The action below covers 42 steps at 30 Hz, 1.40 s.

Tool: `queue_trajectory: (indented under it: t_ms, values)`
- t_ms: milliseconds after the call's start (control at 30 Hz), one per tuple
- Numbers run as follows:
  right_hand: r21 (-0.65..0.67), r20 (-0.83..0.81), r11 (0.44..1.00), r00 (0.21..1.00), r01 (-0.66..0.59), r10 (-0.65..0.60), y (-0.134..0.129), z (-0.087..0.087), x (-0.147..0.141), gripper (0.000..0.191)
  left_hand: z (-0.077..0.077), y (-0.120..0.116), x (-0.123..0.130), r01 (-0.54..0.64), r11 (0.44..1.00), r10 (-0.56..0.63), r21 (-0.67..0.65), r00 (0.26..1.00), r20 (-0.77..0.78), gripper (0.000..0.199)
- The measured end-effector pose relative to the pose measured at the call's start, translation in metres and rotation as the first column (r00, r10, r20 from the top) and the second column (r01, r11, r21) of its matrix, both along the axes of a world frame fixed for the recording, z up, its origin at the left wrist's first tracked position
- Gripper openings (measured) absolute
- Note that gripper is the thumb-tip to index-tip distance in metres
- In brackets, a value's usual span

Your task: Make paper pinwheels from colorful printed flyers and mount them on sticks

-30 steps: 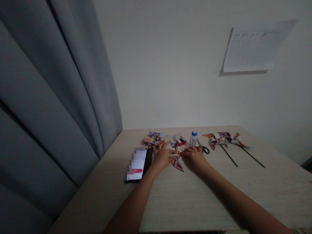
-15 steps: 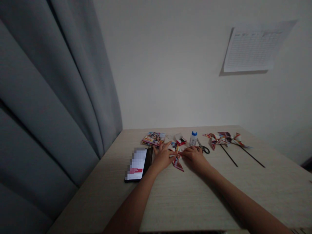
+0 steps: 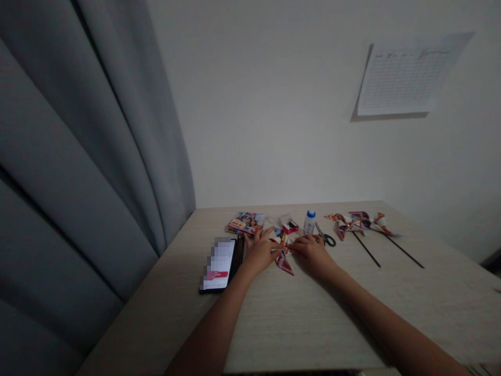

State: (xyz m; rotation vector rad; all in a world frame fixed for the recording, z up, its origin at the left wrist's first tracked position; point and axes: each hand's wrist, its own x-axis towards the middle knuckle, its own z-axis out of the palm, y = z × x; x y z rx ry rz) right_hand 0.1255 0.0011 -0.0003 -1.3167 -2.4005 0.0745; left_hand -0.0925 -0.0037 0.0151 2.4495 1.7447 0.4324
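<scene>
A folded paper pinwheel [image 3: 284, 257] of red-and-white printed paper lies on the table between my hands, with one blade pointing toward me. My left hand [image 3: 260, 253] pinches its centre from the left, and a thin pale strip shows between the fingers. My right hand [image 3: 311, 255] presses in from the right, fingertips on the same centre. The middle of the pinwheel is mostly hidden by my fingers. A small red-and-white box [image 3: 290, 226] sits just beyond it.
On the table [image 3: 313, 318] lie a magazine [image 3: 245, 223], a phone [image 3: 218, 264] with dark sticks [image 3: 239, 249] beside it, a white glue bottle [image 3: 309, 222], scissors [image 3: 326, 238], and two pinwheels on black sticks [image 3: 352, 222]. A grey curtain [image 3: 86, 156] hangs left.
My hands stay on the pinwheel's centre and have drawn slightly closer together. The whole view has shifted a little.
</scene>
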Motion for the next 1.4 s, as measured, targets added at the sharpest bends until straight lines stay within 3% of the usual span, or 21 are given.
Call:
queue_trajectory:
  t_ms: [433, 800, 1167, 1400]
  values:
    - [-0.009, -0.003, 1.0, 1.0, 0.007, -0.007, -0.0006, 0.0013, -0.0007, 0.027, 0.0039, 0.0022, 0.0015, -0.005, 0.999, 0.003, -0.04, 0.999, -0.039, 0.029]
    - [0.011, 0.008, 1.0, 1.0, 0.013, -0.013, -0.0027, 0.003, -0.0021, 0.027, 0.0016, 0.0018, 0.0006, -0.01, 0.998, 0.011, -0.059, 1.0, 0.006, 0.028]
    - [-0.001, 0.005, 1.0, 1.0, 0.015, -0.015, -0.002, 0.0012, -0.0013, 0.026, -0.0029, 0.0024, 0.0002, -0.054, 0.996, 0.059, -0.071, 0.996, 0.069, 0.04]
    - [-0.019, 0.011, 1.0, 1.0, 0.005, -0.005, -0.0016, 0.0031, -0.0008, 0.028, 0.0042, -0.0018, -0.0011, -0.06, 0.998, 0.06, -0.02, 0.998, 0.033, 0.029]
